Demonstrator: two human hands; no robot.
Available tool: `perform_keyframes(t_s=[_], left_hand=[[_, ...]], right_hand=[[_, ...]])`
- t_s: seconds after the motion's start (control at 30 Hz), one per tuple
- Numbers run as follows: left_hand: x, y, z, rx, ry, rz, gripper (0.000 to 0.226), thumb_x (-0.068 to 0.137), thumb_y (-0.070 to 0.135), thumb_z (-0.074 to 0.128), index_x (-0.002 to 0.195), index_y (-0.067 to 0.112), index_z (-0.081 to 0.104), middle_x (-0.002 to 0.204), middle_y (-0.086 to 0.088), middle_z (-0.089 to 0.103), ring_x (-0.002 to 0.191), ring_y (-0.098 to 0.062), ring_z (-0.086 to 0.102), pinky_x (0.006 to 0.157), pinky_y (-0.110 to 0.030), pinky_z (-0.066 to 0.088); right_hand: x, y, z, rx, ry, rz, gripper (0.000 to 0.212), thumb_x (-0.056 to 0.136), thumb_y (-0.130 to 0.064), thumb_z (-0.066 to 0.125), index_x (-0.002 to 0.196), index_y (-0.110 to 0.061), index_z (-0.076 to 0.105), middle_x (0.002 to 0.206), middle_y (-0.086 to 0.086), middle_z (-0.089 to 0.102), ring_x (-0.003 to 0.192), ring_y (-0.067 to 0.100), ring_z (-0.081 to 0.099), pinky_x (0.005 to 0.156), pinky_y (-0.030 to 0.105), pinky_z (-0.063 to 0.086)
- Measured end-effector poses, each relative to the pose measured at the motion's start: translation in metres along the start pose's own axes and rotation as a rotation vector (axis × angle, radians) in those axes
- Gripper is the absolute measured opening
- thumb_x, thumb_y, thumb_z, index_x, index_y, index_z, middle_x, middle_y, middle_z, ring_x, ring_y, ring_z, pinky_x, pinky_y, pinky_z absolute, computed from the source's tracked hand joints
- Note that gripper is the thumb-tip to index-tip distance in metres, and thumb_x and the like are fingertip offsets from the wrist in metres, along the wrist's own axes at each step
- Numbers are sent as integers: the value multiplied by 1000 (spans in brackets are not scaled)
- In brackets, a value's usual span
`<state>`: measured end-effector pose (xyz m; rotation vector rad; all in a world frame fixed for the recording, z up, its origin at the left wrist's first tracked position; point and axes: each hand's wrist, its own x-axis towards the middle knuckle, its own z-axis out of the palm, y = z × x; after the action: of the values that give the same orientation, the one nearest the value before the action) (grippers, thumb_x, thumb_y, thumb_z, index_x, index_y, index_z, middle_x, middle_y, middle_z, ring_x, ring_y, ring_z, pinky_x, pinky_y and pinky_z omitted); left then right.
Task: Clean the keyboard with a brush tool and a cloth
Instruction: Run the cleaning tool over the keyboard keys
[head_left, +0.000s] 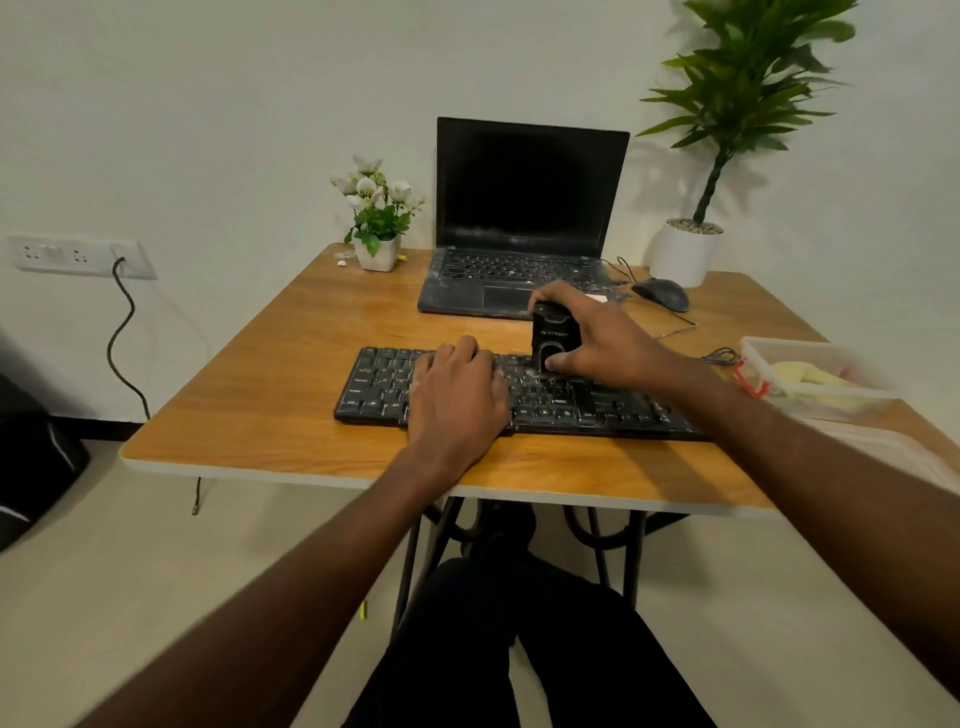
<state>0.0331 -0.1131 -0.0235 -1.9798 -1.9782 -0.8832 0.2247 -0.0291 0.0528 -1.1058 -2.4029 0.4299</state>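
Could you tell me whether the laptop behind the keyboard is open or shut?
Open: the laptop has its lid raised, with the dark screen facing the person and its own keys showing.

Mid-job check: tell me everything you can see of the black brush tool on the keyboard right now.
The brush tool is a small, blocky black body, plastic by its look, with a faint grey logo on its front and an oval recess below. It stands upright on the black keyboard, near the middle of its upper key rows, with pale dust on the keys around its base. The right hand grips it from above and the side. Its bristles are hidden. The left hand rests flat on the keys beside it, apart from it.
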Motion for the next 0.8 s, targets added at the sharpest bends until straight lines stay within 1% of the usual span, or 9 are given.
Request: perform_keyframes(t_s=[0.07, 0.13, 0.23, 0.3, 0.4, 0.53, 0.67, 0.77, 0.8], left_hand=[[0, 1, 0, -3, 0, 1, 30, 108, 33, 49, 115, 15, 71, 120, -3, 62, 112, -24, 57, 106, -46, 42], [-1, 2, -1, 4, 0, 5, 28, 107, 31, 50, 116, 14, 71, 121, -4, 62, 111, -24, 55, 102, -44, 43], [-4, 3, -2, 11, -19, 15, 26, 107, 29, 51, 118, 14, 69, 122, -4, 62, 112, -24, 54, 98, -43, 43], [-3, 3, -3, 8, -32, 7, 26, 107, 28, 50, 118, 13, 67, 123, -4, 61, 113, -24, 53, 97, -43, 44], [-2, 4, -5, 7, -47, -4, 25, 107, 27, 49, 119, 12, 66, 124, -5, 61, 113, -25, 52, 95, -43, 44], [-3, 5, -4, 8, -44, -5, 25, 107, 27, 49, 119, 13, 65, 123, -4, 60, 112, -24, 52, 94, -43, 44], [-2, 5, -6, 4, -54, -8, 25, 107, 26, 48, 121, 13, 64, 124, -5, 61, 113, -24, 52, 95, -43, 46], [-3, 4, -5, 13, -47, -3, 25, 107, 27, 48, 120, 13, 64, 124, -4, 60, 112, -24, 52, 94, -43, 46], [-3, 4, -4, 16, -45, -4, 25, 107, 27, 48, 120, 13, 64, 124, -4, 60, 113, -24, 52, 94, -42, 45]], right_hand=[[4, 1, -3, -121, 15, 16, 75, 83, -12, 81, 142, -32, 39, 130, 10, 59, 109, 26, 64, 75, 32, 61], [10, 1, -4, -189, 88, 57, 76, 82, -11, 81, 142, -31, 39, 130, 12, 59, 110, 27, 62, 74, 29, 56], [8, -2, 3, -51, 80, 19, 74, 81, -12, 82, 140, -31, 41, 132, 8, 57, 110, 23, 60, 71, 23, 57], [5, 0, 5, -79, 35, -9, 75, 82, -12, 82, 142, -30, 40, 131, 9, 57, 110, 25, 63, 71, 26, 59], [8, 5, -3, -222, 86, 51, 77, 82, -12, 82, 144, -29, 38, 130, 14, 60, 109, 30, 64, 70, 29, 53], [3, 8, -5, -47, -1, 39, 73, 82, -11, 82, 138, -35, 41, 131, 8, 58, 109, 25, 63, 73, 33, 62], [7, 12, -17, -146, 21, 86, 75, 81, -11, 83, 139, -32, 40, 130, 11, 58, 112, 28, 62, 75, 30, 58], [2, 14, -16, -60, 16, 66, 76, 81, -10, 83, 140, -31, 41, 125, 3, 56, 107, 22, 61, 65, 20, 54], [-2, 15, -15, -53, -8, 55, 76, 82, -9, 82, 141, -31, 40, 124, 2, 55, 105, 21, 61, 63, 20, 54]])
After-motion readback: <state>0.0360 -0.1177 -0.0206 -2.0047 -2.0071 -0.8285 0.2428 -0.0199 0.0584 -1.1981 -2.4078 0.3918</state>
